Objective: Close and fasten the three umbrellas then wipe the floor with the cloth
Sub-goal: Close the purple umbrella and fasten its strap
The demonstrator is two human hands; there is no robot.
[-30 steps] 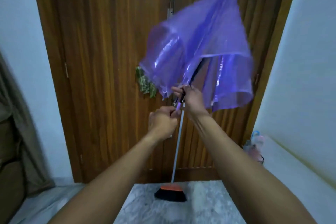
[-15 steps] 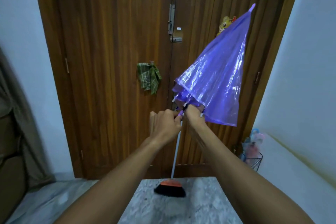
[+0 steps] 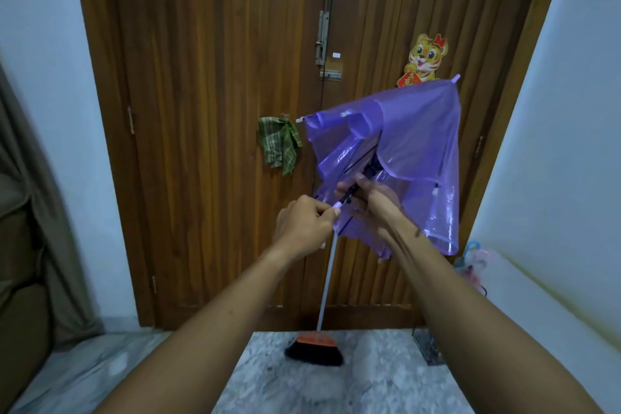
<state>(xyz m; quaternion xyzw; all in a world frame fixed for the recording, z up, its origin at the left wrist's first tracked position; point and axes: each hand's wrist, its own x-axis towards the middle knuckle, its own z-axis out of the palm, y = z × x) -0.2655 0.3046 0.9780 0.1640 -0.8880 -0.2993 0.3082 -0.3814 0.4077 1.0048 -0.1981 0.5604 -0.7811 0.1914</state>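
A translucent purple umbrella is held up in front of the wooden door, its tip pointing up and right, its canopy partly spread and loose. My left hand grips the handle end of its shaft. My right hand reaches under the canopy and curls round the black shaft near the ribs. A green checked cloth hangs on the door just left of the umbrella. Only one umbrella shows plainly.
A broom with an orange and black head leans against the double wooden door. A wire basket and pale plastic items sit at the right wall. A brown curtain and a sofa stand at the left. The floor is grey marble.
The umbrella's tip has dropped lower and its canopy has spread out from a nearly folded shape. My right hand has slid up the shaft under the canopy. The left hand keeps its hold.
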